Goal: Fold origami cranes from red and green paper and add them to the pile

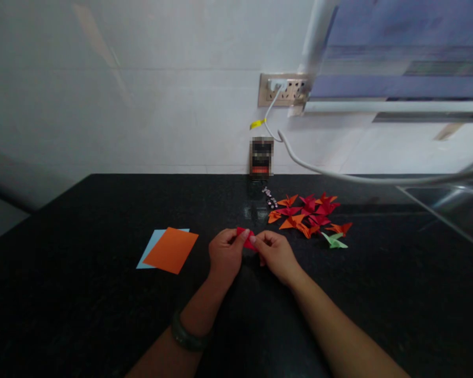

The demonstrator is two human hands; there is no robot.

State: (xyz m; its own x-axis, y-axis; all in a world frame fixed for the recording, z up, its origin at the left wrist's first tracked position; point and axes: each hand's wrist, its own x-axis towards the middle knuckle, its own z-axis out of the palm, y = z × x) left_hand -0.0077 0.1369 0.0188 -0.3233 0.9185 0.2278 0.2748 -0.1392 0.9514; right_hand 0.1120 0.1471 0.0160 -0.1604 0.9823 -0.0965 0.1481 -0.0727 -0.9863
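A small folded piece of red paper (245,237) is pinched between both hands just above the black counter. My left hand (226,252) grips its left side with thumb and fingers, and a dark bangle sits on that wrist. On the paper's right edge my right hand (276,253) is closed too, its fingertips close to the left thumb. The fingers cover part of the paper, so its exact folded shape is hidden. Beyond my right hand lies a group of folded paper cranes, several red and orange (293,221) and one pale green (334,240).
To the left, an orange paper sheet (171,250) overlaps a light blue sheet (149,251) on the black counter (82,315). A phone-like device (262,157) leans against the wall, a beaded strap (269,197) before it. A white cable (338,177) crosses at right below a wall socket (283,90).
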